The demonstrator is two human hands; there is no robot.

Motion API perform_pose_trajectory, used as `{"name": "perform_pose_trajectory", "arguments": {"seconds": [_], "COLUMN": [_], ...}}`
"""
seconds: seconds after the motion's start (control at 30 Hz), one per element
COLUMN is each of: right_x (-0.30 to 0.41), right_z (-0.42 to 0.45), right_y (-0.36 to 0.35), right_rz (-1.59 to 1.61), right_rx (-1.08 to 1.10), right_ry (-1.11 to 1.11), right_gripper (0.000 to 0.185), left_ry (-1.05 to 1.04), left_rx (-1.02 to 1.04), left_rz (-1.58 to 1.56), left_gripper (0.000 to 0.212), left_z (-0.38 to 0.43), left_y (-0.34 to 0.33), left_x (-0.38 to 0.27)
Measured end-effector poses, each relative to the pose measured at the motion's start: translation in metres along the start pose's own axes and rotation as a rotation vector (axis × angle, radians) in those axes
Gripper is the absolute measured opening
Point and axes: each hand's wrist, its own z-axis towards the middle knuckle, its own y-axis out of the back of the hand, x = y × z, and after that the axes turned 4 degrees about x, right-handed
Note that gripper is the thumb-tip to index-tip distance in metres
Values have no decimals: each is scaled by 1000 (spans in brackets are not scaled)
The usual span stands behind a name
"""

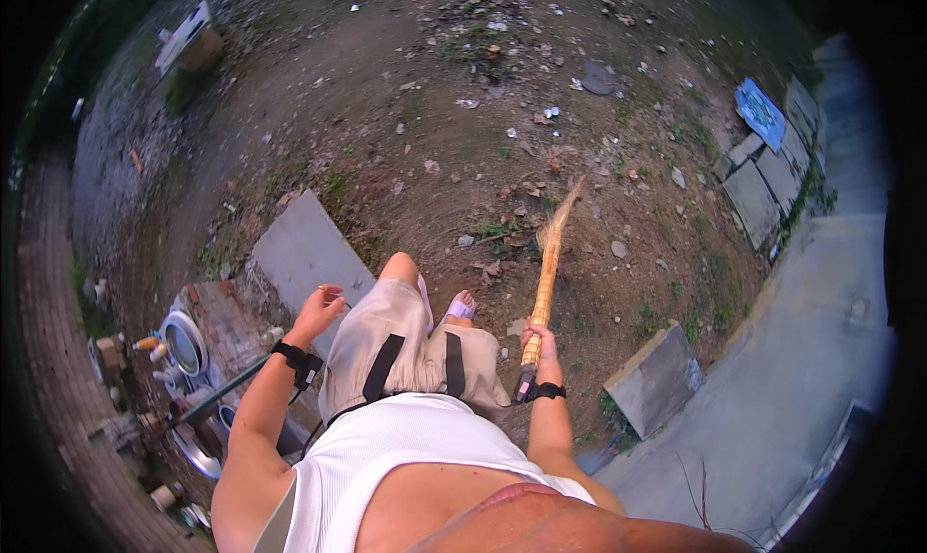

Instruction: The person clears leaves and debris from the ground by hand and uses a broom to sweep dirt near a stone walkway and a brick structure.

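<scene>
My right hand point(542, 343) is closed around the bound handle of a straw hand broom point(548, 278). The broom slants up and away from me, its bristle end over bare dirt point(623, 212) strewn with dry leaves and bits of litter. To the left, my left hand point(319, 314) hangs in the air with loosely bent fingers and nothing in it. Behind that hand, beside my knee, is a flat grey slab point(308, 245). Whether the bristle tips touch the ground I cannot tell.
Left of me are brickwork point(232, 321), a round basin point(183, 341) and a green bar point(217, 393). On the right, a tilted concrete block point(655, 379) stands beside a concrete path point(775, 350). Farther off, a blue sheet point(760, 113) lies by paving slabs point(753, 199).
</scene>
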Motion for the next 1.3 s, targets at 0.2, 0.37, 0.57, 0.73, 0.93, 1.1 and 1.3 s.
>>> {"name": "perform_pose_trajectory", "arguments": {"seconds": [0.2,0.37,0.57,0.73,0.93,1.1,1.3], "right_x": [15,-30,-33,60,15,-6,-41], "right_z": [-38,-11,165,268,268,221,216], "right_y": [35,23,-178,-206,-271,-229,-205], "right_rz": [-45,-86,44,258,-38,-79,163], "right_rx": [-265,-315,-79,-8,-88,-360,-485], "right_ry": [-82,-50,197,37,217,291,375], "right_gripper": [15,12,14,9,13,12,27], "left_ry": [45,147,105,0,-117,-129,-17], "left_rx": [69,167,146,147,200,294,456], "left_rz": [39,-42,33,-121,25,-95,-41], "left_gripper": [33,33,32,29,27,29,23], "left_z": [58,131,242,334,432,482,536], "left_y": [27,64,154,184,274,239,248], "left_x": [-13,11,13,-62,-110,-150,-135]}}
